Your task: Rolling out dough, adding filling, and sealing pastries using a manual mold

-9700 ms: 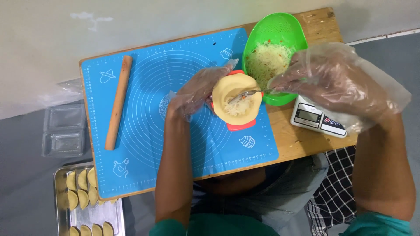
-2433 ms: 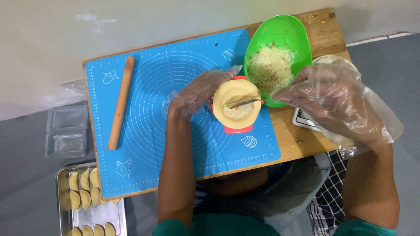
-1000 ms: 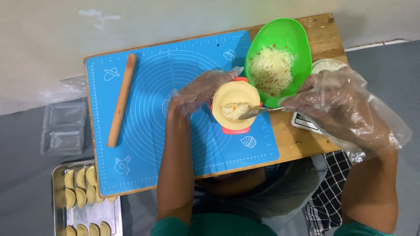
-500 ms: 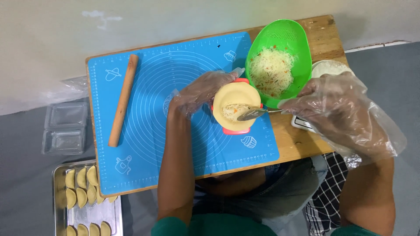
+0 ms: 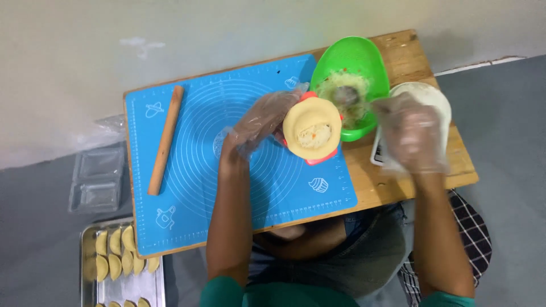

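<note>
I see L hand (image 5: 263, 120), clear glove, fingers curled round red dumpling press (image 5: 310, 132) on blue mat (image 5: 227, 187). Round dough disc (image 5: 312, 128) lies open on press, filling in middle. R hand (image 5: 412, 133), gloved, blurred beside green bowl (image 5: 352, 79) of filling; spoon (image 5: 345, 96) in bowl; finger state – can't tell. Rolling pin (image 5: 165, 139) on mat, far L. Tray of folded dumplings (image 5: 119, 256) bottom L.

A small food-preparation corner, home kitchen or modest workshop — a low wooden desk (image 5: 398, 176) pushed against a plain wall carries a blue silicone pastry mat (image 5: 227, 159), a wooden rolling pin (image 5: 165, 140) and a green bowl (image 5: 350, 62) of filling. On the grey floor beside it — a metal tray (image 5: 122, 284) of folded dumplings (image 5: 116, 253).
</note>
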